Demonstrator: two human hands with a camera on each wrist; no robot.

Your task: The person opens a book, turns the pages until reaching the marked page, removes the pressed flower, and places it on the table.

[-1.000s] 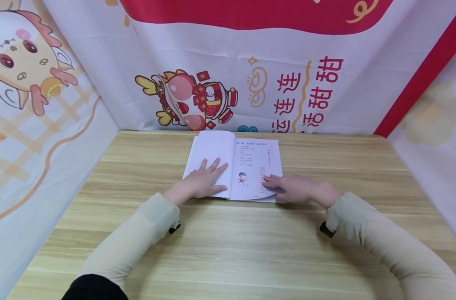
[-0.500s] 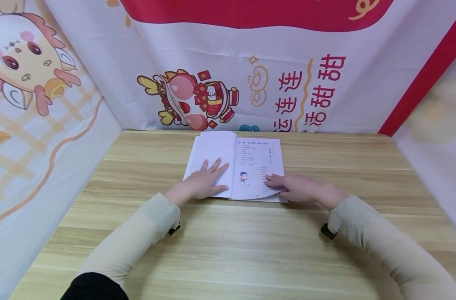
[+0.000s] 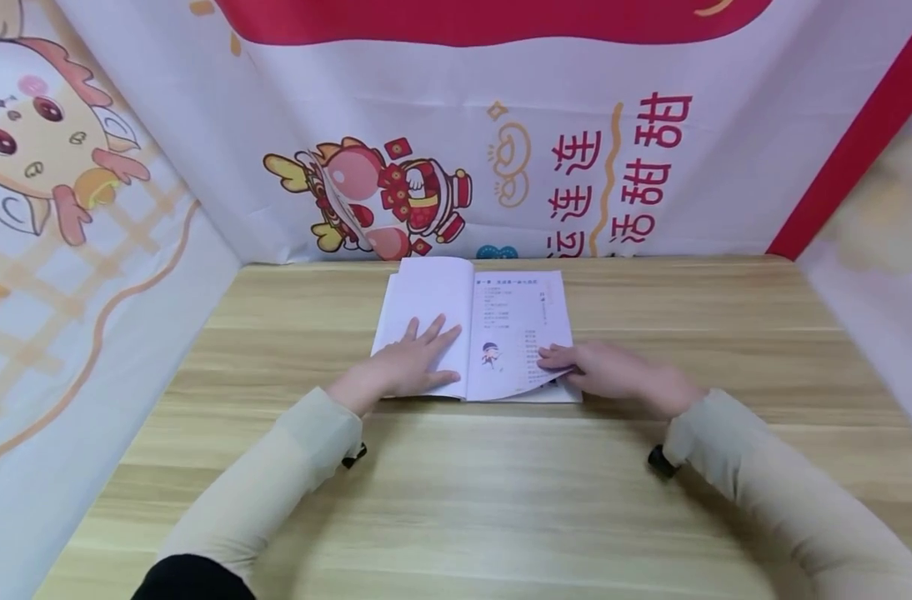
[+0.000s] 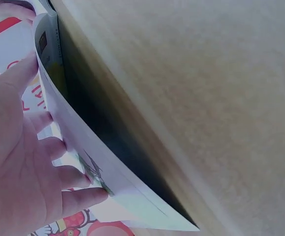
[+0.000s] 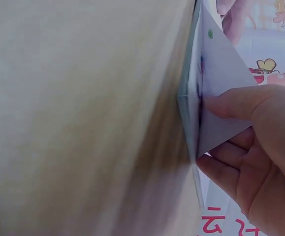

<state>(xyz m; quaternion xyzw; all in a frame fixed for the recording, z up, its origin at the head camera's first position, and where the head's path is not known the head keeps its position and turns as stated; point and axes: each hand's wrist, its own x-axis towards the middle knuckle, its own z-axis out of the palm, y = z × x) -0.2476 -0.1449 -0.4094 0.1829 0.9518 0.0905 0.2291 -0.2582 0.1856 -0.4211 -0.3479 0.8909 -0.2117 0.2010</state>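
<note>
An open book (image 3: 426, 292) lies on the table, its left side blank white and its right page (image 3: 508, 312) printed with lines of text and a small cartoon figure. My left hand (image 3: 407, 367) rests on the left side with fingers spread and straight; the left wrist view shows those fingers (image 4: 78, 199) along the curved paper. At the near right corner my right hand (image 3: 606, 369) pinches the printed page between thumb and fingers. In the right wrist view this page (image 5: 226, 123) stands raised off the sheets below, and the right thumb (image 5: 231, 102) presses on it.
The wood-grain table (image 3: 456, 500) extends around the book on all sides. Behind it hangs a white and red printed cloth (image 3: 426, 92) with cartoon figures and red characters. A similar printed cloth (image 3: 126, 292) borders the left side.
The near right corner of the printed page has risen higher, showing more of the sheet beneath. My right hand has its grip on that corner, while my left hand stays in place.
</note>
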